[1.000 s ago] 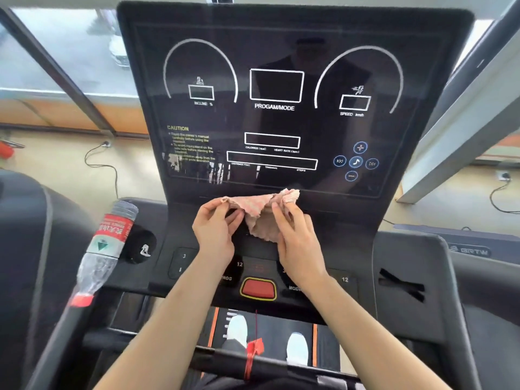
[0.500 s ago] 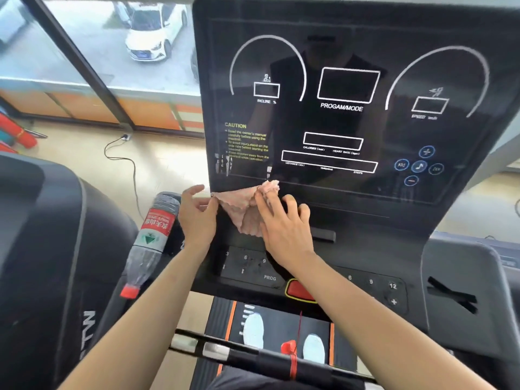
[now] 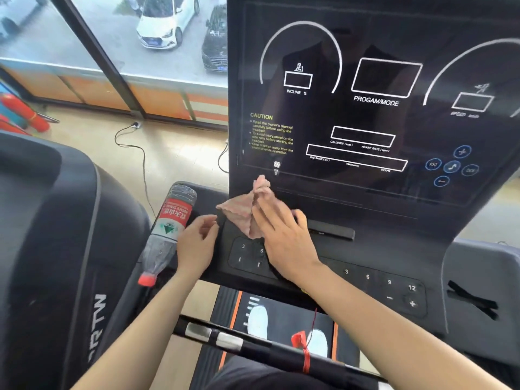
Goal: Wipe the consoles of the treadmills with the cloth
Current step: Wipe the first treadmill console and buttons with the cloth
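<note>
Our left hand [image 3: 197, 243] has let go, fingers spread; right hand [image 3: 284, 235] pins the cloth [image 3: 239, 209] at the console's [image 3: 365, 192] 7 o'clock. Screen above remains unwiped, we judge.

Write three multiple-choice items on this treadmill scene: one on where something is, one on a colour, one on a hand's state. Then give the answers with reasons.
1. Where is the plastic bottle?
A. at the left edge of the console, beside the left hand
B. on the running belt
C. on the window ledge

2. What colour is the bottle's cap?
A. blue
B. red
C. white

3. What is the left hand doing?
A. gripping the cloth
B. pressing a number key
C. open, off the cloth

Answers:
1 A: the bottle sits upside down, tilted, just left of the console, next to the left hand.
2 B: the cap at its lower end is red.
3 C: its fingers are spread short of the cloth, which only the right hand presses to the console.
</note>
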The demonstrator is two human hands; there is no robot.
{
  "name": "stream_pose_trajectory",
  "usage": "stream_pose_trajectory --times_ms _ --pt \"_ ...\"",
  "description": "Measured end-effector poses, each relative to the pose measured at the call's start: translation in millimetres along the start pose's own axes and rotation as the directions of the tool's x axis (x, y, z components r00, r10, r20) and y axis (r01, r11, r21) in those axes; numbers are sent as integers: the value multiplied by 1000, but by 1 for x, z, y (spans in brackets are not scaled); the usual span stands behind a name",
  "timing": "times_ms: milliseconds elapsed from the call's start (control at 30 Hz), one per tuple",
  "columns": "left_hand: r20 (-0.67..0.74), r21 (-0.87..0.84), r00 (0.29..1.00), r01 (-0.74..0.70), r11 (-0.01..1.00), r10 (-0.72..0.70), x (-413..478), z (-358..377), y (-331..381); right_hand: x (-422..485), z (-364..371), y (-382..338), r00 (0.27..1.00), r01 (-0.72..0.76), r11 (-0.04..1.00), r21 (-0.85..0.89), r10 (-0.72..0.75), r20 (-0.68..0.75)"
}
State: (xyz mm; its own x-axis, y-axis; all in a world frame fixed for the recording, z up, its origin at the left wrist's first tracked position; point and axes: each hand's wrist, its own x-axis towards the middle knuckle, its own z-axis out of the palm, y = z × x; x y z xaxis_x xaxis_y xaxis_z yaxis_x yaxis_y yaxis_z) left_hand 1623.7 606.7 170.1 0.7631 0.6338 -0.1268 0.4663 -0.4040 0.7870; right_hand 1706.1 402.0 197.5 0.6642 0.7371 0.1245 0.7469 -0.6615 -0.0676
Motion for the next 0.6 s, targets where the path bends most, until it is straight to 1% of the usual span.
stream_pose_trajectory --times_ms 67,133,200,233,300,367,500,600 --pt "36 -32 999 6 999 -5 -14 3 -10 3 7 -10 997 72 994 84 -75 32" --pt "5 17 999 -44 999 44 -23 7 -15 13 14 -17 990 83 987 138 -98 104" --pt "-3 161 991 -134 978 136 -30 13 -16 26 19 -18 982 87 990 111 -104 158" --pt "0 210 986 -164 964 168 -33 15 -15 30 22 -18 974 121 989 85 -135 180" --pt "-6 250 980 -191 949 199 -39 18 -15 33 26 -14 941 208 976 59 -216 260" --pt "-13 268 980 -189 945 200 -43 18 -16 31 28 -4 917 233 969 84 -247 313" --pt "-3 295 980 -188 937 198 -52 21 -15 8 21 29 922 237 971 45 -239 304" --pt "13 367 981 -184 912 193 -59 25 -11 -14 13 60 930 230 973 18 -225 292"
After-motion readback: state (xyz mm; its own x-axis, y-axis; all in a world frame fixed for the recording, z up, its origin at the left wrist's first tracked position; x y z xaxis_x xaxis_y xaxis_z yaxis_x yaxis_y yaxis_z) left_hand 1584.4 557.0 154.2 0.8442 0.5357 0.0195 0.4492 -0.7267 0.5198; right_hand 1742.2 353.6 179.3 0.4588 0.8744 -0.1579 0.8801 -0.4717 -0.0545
